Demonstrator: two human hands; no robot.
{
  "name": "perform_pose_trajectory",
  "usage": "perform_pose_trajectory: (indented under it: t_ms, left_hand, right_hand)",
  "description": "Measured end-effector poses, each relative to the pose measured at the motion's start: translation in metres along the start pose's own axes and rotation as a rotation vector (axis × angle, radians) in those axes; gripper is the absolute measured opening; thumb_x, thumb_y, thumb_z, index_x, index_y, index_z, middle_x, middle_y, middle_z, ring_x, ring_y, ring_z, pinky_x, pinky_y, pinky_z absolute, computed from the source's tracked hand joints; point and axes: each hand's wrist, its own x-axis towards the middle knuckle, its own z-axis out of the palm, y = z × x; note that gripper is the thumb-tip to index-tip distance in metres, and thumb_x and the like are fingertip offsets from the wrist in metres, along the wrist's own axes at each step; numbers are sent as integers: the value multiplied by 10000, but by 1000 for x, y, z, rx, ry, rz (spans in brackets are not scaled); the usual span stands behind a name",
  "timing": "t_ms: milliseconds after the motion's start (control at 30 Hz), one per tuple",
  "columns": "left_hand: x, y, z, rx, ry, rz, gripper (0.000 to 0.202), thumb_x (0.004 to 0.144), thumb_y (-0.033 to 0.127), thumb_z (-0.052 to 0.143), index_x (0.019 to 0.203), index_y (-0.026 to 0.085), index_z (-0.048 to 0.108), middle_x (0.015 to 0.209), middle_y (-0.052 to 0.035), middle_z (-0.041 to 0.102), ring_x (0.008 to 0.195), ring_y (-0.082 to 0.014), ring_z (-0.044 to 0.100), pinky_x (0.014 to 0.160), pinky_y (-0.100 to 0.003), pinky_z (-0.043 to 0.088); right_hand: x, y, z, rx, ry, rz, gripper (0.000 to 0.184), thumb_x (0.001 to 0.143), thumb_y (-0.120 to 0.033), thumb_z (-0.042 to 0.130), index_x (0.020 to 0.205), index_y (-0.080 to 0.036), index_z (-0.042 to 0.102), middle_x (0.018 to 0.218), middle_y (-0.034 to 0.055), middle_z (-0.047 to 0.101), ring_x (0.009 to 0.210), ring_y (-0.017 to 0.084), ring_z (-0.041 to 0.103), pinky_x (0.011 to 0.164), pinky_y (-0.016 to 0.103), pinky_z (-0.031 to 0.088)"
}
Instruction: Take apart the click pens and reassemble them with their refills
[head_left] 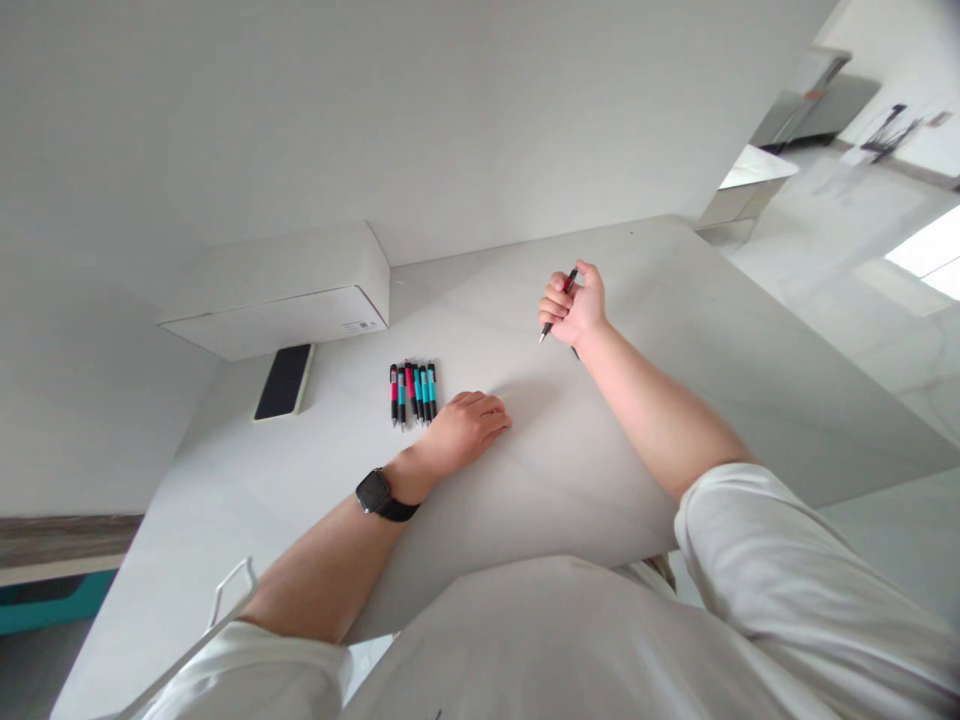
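My right hand, raised over the far right of the table, is closed around a ballpoint pen with a red and black barrel. The pen's silver tip slants down to the left, and its middle is covered by my fingers. A small dark piece shows below my wrist; most of it is hidden. Palm down on the table, my left hand lies with its fingers loosely bent and nothing visible in them. Just left of it, several red and turquoise pens lie side by side in a row.
A white box stands against the wall at the back left. In front of it lies a phone with a dark screen. The white table ends at a right-hand edge, with a pale floor beyond. My left wrist wears a black watch.
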Motion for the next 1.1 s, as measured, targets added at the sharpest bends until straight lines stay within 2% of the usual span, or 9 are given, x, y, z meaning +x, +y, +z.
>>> perform_pose_trajectory:
  t_ms: [167,400,567,633,700,767,833,967,1100]
  left_hand:
    - [0,0,-1,-17,1,-8,228,1073,257,511,1136,248,729,1157,-72,725,1054,-213,662,984,-393,495]
    - [1,-1,-1,-34,1,-16,231,1079,294,514,1120,238,734,1148,-70,726,1050,-214,657,980,-385,491]
    - [1,-1,-2,-32,-2,-21,227,1077,295,520,1117,244,738,1146,-69,725,1050,-212,656,979,-385,489]
    - [0,-1,-1,-32,-3,-24,227,1076,295,520,1120,248,737,1143,-69,723,1043,-211,656,973,-386,490]
    - [0,-2,-1,-32,-6,-28,232,1079,298,511,1126,250,733,1145,-69,718,1039,-212,654,972,-389,491]
    - [0,-2,0,-32,-9,-31,236,1083,304,503,1133,250,727,1149,-68,714,1041,-212,651,977,-393,491]
    - [-1,-3,1,-32,-10,-33,233,1081,308,506,1142,251,724,1152,-68,709,1050,-215,648,986,-398,492]
    - [-1,-4,0,-33,0,-36,219,1070,304,526,1156,256,721,1150,-74,702,1059,-220,648,992,-405,496]
    - [-1,-4,0,-37,2,-35,218,1070,300,523,1164,257,715,1153,-74,700,1056,-221,648,997,-412,496]
  right_hand:
    - [1,-18,-4,-44,59,-56,496,901,-658,575,698,-256,369,443,-93,204,409,109,177,413,245,173]
    - [1,-54,-11,-224,109,-119,492,917,-684,571,712,-255,442,441,-89,187,418,115,194,432,252,166]
    - [4,-75,-25,-462,208,-175,530,1018,-708,395,790,-243,508,469,-81,238,448,105,245,474,242,213]
    - [9,-77,-36,-600,258,-180,556,1019,-736,368,837,-236,531,496,-77,304,456,98,256,473,234,220]
    - [15,-73,-50,-767,332,-191,534,997,-740,428,886,-233,550,552,-64,404,456,96,275,452,234,212]
    - [19,-67,-62,-1001,445,-174,425,994,-657,521,926,-240,554,614,-44,494,464,100,341,452,232,241]
    - [22,-61,-71,-1279,488,-121,333,978,-567,600,946,-236,593,682,-6,585,508,121,454,488,247,327]
    - [25,-54,-78,-1811,447,59,303,948,-501,661,906,-205,712,707,60,683,639,196,643,650,307,456]
    - [27,-49,-82,-2097,386,143,274,910,-463,709,872,-200,777,801,120,764,817,257,713,754,323,476]
